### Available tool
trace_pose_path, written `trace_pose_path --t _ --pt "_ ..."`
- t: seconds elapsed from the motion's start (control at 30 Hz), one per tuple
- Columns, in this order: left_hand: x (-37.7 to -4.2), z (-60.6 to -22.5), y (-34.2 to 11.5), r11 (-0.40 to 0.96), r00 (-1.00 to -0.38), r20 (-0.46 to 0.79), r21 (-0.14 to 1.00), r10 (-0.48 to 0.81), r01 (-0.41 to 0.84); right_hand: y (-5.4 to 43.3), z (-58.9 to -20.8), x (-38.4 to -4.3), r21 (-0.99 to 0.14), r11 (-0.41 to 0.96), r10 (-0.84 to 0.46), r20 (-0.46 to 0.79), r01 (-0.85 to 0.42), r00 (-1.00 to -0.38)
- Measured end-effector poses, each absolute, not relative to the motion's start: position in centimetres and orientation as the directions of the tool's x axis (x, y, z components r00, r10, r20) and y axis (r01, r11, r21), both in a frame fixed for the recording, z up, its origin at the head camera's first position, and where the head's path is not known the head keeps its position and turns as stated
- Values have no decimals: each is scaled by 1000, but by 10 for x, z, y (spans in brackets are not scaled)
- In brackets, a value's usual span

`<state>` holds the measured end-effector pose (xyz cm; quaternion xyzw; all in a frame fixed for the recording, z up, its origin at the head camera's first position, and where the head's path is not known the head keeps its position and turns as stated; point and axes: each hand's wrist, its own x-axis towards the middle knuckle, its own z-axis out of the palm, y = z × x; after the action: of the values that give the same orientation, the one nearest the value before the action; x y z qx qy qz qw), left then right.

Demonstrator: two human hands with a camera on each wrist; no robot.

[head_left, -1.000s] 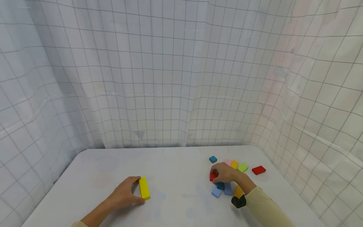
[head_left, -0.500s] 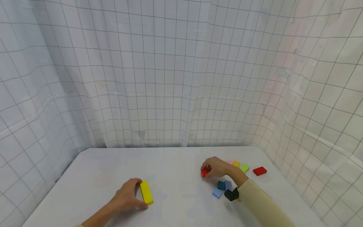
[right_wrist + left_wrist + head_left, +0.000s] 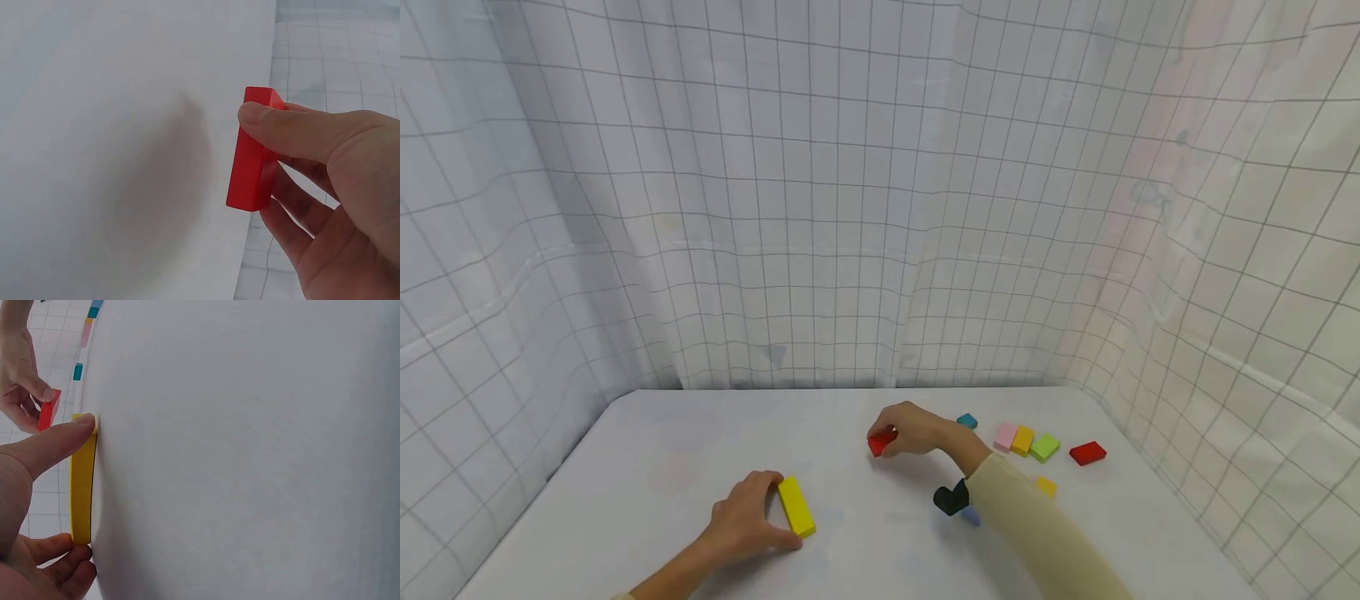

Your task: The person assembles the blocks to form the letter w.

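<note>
My left hand grips a long yellow block lying on the white table at the left of centre. In the left wrist view the thumb presses one end of the yellow block, and fingertips touch the opposite end. A smaller rectangular red block is pinched by my right hand, farther back and to the right of the yellow one. The right wrist view has this red block between thumb and fingers, raised off the table, with a shadow beneath.
Loose blocks lie at the right: teal, pink, orange, light green, another red block and a yellow-orange piece. My right sleeve partly hides a blue piece. Gridded white curtains enclose the table.
My right hand has carried the red block leftward, away from the loose blocks toward the table's middle. The left hand and the yellow block have shifted slightly to the right.
</note>
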<state>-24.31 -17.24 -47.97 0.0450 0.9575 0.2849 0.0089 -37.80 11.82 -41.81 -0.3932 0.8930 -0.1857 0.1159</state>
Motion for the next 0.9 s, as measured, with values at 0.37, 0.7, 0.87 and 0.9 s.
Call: trace_pose_path --t 0.37,0.7,0.87,0.9 --pt "-244 -480 -170 846 -997 -5 530 78 63 55 -437 -375 -398 578 -797 -87 -712 -598" --pt "-242 -480 -171 835 -997 -4 547 79 64 15 -450 -368 -362 542 -829 -81 -759 -553" --pt "-242 -480 -170 831 -997 -1 552 79 66 7 -454 -367 -355 514 -846 -61 -781 -530" --pt "-242 -480 -170 831 -997 -1 552 81 67 7 -454 -366 -354 515 -845 -60 -781 -531"
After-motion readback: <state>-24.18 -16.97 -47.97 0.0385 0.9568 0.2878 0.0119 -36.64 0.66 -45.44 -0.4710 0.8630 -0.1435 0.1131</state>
